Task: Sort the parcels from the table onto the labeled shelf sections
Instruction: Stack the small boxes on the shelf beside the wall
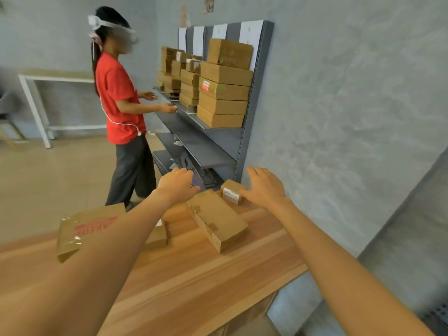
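Several cardboard parcels lie on the wooden table point(218, 282). A small labelled box point(232, 191) stands at the table's far edge, a long flat box point(218, 218) lies in front of it, a red-printed box point(82, 229) lies at the left, and another box point(157, 235) is partly hidden under my left forearm. My right hand point(264, 186) hovers with spread fingers just right of the small box, thumb near its label. My left hand point(178, 183) hangs above the long box's far end, fingers loosely curled, holding nothing. The grey shelf point(252, 98) stands beyond, its upper level stacked with parcels point(224, 93).
A person in a red shirt point(118, 98) stands left of the shelf, hands at the upper level. White paper labels point(249, 32) hang along the shelf's top. Lower shelf boards point(206, 149) are bare. A grey wall runs on the right; a white-framed table point(36, 93) stands far left.
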Motion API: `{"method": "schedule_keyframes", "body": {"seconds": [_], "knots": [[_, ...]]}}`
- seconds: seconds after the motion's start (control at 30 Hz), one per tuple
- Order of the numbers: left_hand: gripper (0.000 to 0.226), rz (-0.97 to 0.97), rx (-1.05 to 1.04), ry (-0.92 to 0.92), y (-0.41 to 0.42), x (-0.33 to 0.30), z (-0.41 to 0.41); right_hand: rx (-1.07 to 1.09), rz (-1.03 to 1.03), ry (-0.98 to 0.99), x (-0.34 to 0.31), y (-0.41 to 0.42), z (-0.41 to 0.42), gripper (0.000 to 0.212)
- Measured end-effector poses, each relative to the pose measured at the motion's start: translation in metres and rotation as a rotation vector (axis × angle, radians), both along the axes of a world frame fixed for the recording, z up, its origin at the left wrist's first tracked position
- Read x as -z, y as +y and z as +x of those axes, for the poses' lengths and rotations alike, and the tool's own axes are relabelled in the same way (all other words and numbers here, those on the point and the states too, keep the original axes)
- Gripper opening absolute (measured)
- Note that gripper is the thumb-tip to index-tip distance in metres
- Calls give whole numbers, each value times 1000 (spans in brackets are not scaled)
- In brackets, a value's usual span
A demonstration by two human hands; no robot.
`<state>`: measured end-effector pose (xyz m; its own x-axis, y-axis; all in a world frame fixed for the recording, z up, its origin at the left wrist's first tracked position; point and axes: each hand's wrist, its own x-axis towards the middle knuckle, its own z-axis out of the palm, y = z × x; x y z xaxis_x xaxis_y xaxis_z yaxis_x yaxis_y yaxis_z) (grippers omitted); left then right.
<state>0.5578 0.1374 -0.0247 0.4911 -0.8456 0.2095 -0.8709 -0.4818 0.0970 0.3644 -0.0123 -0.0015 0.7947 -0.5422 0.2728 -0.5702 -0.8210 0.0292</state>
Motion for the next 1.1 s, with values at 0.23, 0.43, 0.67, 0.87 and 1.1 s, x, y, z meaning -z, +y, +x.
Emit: {"method": "schedule_keyframes", "body": {"seconds": [0.23, 0.43, 0.67, 0.87, 1.1], "knots": [[48, 60, -78, 34, -37, 26, 16, -31, 67, 13, 32, -53, 25, 61], [45, 125, -74, 82, -108, 58, 14, -27, 130, 29, 64, -123, 36, 65], [54, 211, -97, 163, -150, 96, 29, -24, 244, 62, 108, -178, 53, 68], [57, 251, -126, 223, -181, 127, 59, -3, 295, 113, 147, -215, 77, 77], [48, 332, -78, 271, -233, 179, 94, 42, 319, 172, 194, -262, 120, 55]]}}
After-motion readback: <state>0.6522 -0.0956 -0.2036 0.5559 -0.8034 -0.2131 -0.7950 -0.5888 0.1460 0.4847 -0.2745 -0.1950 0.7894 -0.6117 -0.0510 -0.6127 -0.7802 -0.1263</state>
